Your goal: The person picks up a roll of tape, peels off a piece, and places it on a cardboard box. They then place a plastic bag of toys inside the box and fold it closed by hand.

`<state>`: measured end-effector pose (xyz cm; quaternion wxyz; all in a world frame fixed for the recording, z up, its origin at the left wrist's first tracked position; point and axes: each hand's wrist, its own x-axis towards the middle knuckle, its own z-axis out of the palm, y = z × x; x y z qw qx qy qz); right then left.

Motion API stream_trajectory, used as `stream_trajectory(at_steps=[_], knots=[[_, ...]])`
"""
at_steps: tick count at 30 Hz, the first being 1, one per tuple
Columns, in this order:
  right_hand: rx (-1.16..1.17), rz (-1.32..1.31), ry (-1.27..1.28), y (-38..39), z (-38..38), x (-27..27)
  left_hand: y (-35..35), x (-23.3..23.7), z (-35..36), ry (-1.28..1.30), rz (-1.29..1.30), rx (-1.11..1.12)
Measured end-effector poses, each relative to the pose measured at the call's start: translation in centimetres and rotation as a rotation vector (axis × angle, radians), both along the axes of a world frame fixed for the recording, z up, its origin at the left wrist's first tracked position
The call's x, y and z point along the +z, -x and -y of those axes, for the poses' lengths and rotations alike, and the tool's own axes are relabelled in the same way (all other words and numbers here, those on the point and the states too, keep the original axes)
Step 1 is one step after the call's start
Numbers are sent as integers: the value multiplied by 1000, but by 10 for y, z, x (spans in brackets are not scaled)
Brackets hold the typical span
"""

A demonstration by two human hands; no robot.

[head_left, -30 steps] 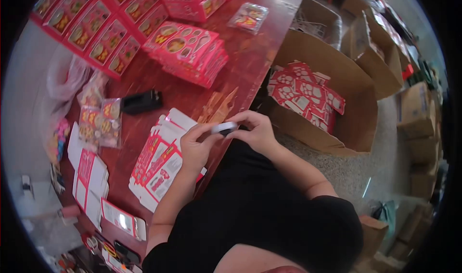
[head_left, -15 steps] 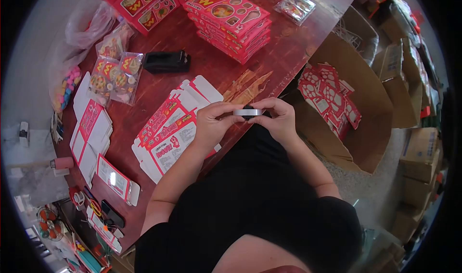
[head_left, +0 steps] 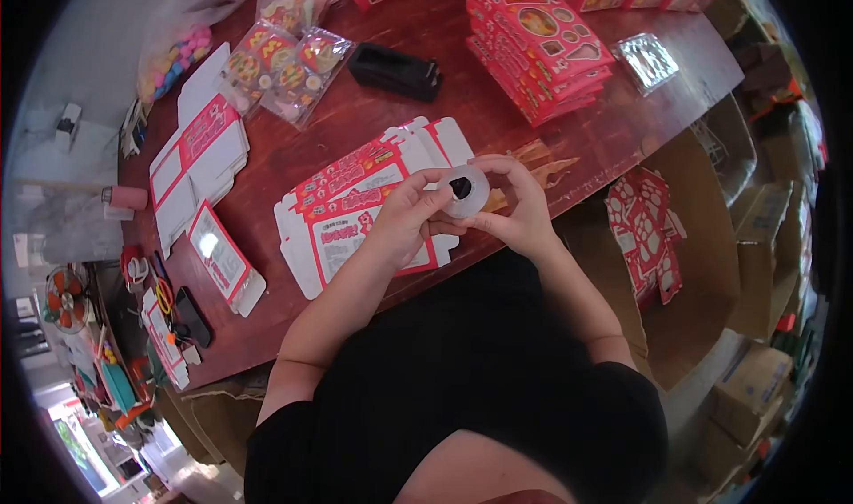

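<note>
Lying far left, folded cartons [head_left: 211, 138] carry lettering too small to read; clear packets [head_left: 306, 76] flash a yellow W; the left hand [head_left: 410, 222], hiding part of the printed cartons [head_left: 342, 229], pinches a pale roll [head_left: 479, 193] above the tabletop [head_left: 418, 106], the right hand [head_left: 522, 209] gripping its other side; beyond, stacked pink boxes [head_left: 538, 51], then red cards [head_left: 644, 229] in a cardboard bin [head_left: 702, 322].

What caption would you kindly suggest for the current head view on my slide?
Left hand and right hand hold a pale roll near flat red-and-white cartons on a red table.
</note>
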<state>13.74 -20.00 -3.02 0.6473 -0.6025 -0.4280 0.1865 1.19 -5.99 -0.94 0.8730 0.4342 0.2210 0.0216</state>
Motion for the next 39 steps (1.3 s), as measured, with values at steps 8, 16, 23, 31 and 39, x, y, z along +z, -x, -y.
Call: stream_trajectory(at_steps=[8,16,23,31,39], knots=[[195,-320,69,30,-48,-5,52,-3,-9,-373,50,234],[327,-384,157,64,-77,-3,99,-6,-29,-658,180,267],[320,-264,194,75,-83,4,110,-8,-31,-634,131,360],[239,-279,67,82,-79,16,103,-17,-26,-562,246,428],[398,-390,74,65,-68,23,96,-22,-25,-409,367,441]])
